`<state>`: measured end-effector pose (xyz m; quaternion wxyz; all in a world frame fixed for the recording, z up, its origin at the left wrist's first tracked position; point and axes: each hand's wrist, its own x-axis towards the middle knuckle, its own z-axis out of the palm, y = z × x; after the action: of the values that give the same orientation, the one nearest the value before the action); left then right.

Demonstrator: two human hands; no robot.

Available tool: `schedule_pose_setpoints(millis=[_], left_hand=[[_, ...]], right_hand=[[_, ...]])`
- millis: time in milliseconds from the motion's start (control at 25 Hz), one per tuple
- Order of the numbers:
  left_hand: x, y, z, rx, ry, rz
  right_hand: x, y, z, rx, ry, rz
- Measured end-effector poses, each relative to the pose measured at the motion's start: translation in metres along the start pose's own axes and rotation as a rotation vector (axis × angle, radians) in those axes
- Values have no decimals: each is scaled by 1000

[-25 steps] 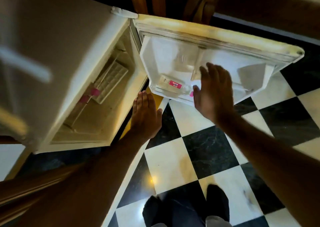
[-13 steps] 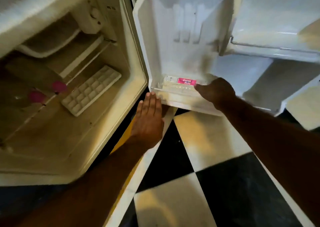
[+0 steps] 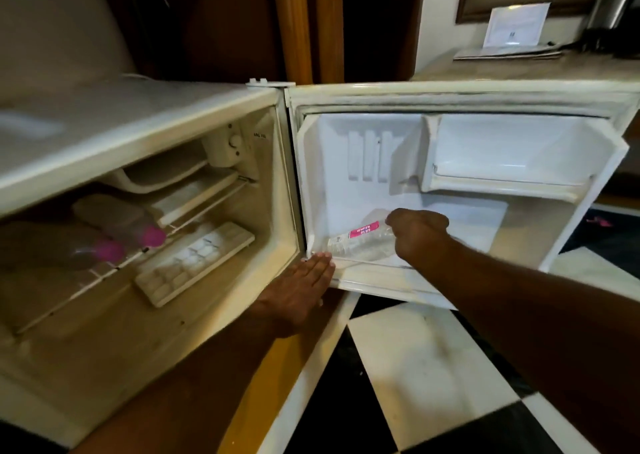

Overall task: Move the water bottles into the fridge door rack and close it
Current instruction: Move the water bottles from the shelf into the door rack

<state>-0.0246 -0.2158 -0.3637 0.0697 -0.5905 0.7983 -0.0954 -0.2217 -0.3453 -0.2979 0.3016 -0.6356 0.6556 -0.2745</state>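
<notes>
A clear water bottle [image 3: 360, 242] with a pink label lay on its side in the bottom door rack [image 3: 374, 280] of the small fridge door [image 3: 460, 190], which stood swung wide open to the right. The right hand [image 3: 417, 234] was curled over the right end of that bottle, its fingers wrapped down around it, so the hand was closed on the bottle; the bottle's left end pointed toward the hinge side. The left hand [image 3: 298, 287] lay flat with its fingers straight and together, fingertips touching the near left corner of the rack's front edge, holding nothing.

Above the rack, on the right of the door, sat an upper door shelf [image 3: 509, 176], with no contents visible in it.

To the left, inside the fridge cabinet [image 3: 138, 280], two more bottles with pink caps [image 3: 128, 242] lay on their sides on the wire shelf [image 3: 104, 277], blurred and dim. Just right of them and nearer the front, a white ice cube tray [image 3: 197, 263] lay at a slant on the same shelf. A thermostat dial [image 3: 235, 142] showed on the cabinet's upper right wall.

Below the door, the floor [image 3: 433, 367] was black and white checkered tile. On the far right, a counter [image 3: 519, 66] held a standing card [image 3: 516, 24] and some flat papers.
</notes>
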Motion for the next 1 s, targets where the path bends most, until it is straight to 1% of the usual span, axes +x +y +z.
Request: schedule_pose_setpoints(millis=[40,80,120,160,240,280,360,520,600,680,760,800,840,880,920,960,1000], left_hand=[[0,-1,-2,7,15,20],[-1,-1,-4,15,48,38],[-3,-3,-5,31,85,54],[-6,-5,-5,52,116,69],[-16,-12,-5,92,145,89],[-23,-18,-5,108,135,81],[-39,-32,-6,140,87,7],[-73,-51,-16,197,37,-258],[-89,-59,-28,221,81,-405],[-107,-75,-43,213,149,-596],[-120,-88,-55,245,191,-786],[-128,-93,-59,281,195,-872],[-134,-98,-61,304,210,-946],[-140,-102,-64,321,216,-1017],[-144,-105,-67,310,187,-1080],[-146,-107,-68,280,142,-1125],[-146,-112,-68,260,99,-1139]], right_hand=[[1,-10,2,187,110,100],[-2,-23,6,410,181,206],[0,-32,11,588,235,204],[-2,-40,14,656,220,108],[-6,-58,21,499,76,-111],[-6,-63,25,395,28,-190],[-7,-67,34,291,-3,-272],[-6,-72,43,256,62,-340],[-3,-74,40,241,74,-376],[-7,-80,47,218,120,-385],[-19,-89,51,199,256,-361],[-31,-97,54,169,371,-386],[-43,-102,55,120,492,-478],[-56,-111,59,74,578,-645],[-68,-120,66,48,587,-845],[-81,-132,75,40,516,-1008],[-93,-146,89,28,374,-1081]])
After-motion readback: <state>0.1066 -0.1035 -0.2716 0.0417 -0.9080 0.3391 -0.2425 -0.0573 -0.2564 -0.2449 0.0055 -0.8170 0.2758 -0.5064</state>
